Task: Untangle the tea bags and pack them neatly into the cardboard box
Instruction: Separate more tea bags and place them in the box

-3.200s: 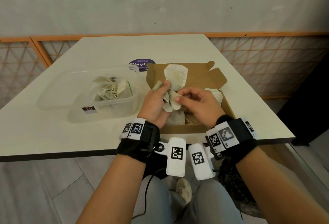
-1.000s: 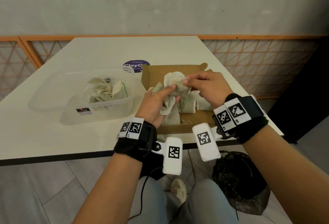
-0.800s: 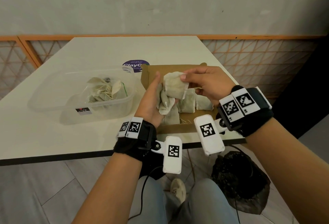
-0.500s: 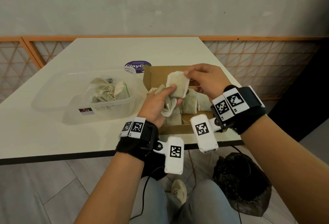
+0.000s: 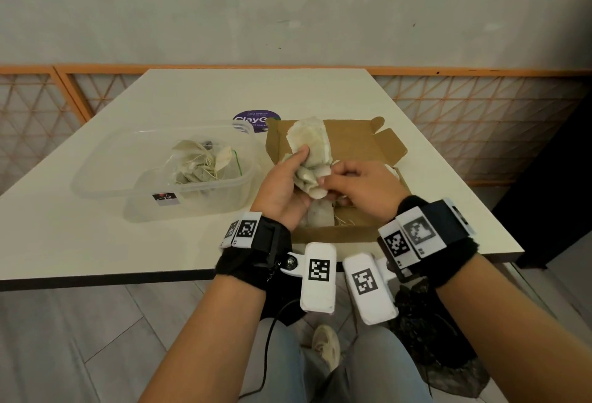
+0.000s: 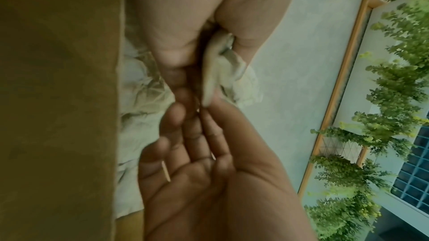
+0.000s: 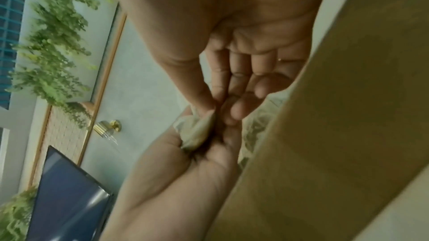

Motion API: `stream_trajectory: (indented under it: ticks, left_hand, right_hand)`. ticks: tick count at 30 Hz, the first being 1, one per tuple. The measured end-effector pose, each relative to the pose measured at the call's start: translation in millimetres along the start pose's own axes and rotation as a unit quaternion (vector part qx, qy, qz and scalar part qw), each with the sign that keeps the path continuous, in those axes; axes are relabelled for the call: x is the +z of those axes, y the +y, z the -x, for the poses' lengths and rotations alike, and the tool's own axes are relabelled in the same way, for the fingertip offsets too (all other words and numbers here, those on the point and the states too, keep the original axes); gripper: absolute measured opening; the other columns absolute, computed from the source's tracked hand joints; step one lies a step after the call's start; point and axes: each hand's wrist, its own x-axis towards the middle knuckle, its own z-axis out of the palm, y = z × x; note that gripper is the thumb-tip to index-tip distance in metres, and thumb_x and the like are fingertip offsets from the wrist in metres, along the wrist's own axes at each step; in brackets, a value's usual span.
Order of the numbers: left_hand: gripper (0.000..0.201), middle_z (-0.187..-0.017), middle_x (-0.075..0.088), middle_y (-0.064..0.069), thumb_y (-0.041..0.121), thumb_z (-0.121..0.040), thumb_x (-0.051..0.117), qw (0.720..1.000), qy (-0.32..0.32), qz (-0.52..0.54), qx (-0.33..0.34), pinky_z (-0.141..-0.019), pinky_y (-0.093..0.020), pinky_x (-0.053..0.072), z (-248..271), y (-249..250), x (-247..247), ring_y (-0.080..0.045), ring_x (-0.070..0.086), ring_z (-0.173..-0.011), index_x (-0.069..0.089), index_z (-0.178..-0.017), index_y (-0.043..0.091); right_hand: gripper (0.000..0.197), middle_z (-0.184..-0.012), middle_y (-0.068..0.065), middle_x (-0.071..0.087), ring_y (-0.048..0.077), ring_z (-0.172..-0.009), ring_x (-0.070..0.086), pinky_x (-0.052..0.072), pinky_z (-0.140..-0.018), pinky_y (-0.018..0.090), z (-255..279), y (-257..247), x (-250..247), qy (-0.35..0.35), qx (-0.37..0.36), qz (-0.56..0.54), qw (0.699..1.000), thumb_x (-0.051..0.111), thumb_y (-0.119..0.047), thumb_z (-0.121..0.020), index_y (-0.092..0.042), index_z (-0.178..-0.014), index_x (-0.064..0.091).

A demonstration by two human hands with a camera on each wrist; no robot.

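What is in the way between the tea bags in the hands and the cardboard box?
Nothing visible. The left hand and right hand hold the tea bags right over the open cardboard box, with its lid folded back.

From my remote station, the cardboard box point(image 5: 352, 146) floor sat mostly hidden behind both hands. The purple sticker point(image 5: 253, 117) was half covered by the box's flap, and its small print was too fine to read. Both wrist views were blurred.
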Motion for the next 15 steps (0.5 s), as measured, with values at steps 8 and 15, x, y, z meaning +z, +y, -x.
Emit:
stream_trajectory:
  ticks: [8,15]
  left_hand:
    - [0.039,-0.098,0.07,-0.015,0.02,-0.103,0.035,0.999,-0.011,0.033,-0.002,-0.06,-0.032,0.059,-2,0,0,-0.021,0.072,-0.08,0.046,-0.134,0.0]
    - [0.04,-0.106,0.062,-0.014,0.017,-0.102,0.037,0.999,0.033,0.016,0.008,-0.053,-0.028,0.056,-5,-1,1,-0.022,0.064,-0.085,0.043,-0.138,0.001]
  right_hand:
    - [0.016,-0.072,0.004,0.065,0.012,-0.063,0.061,0.053,-0.058,0.021,-5,3,-21,0.041,-0.016,-0.06,0.997,0.067,-0.008,-0.082,-0.013,-0.071,0.057]
    - [0.013,-0.067,-0.004,0.068,0.008,-0.066,0.064,0.057,-0.066,0.025,-5,-6,-36,0.064,-0.071,-0.116,0.989,0.061,-0.001,-0.084,-0.014,-0.08,0.062]
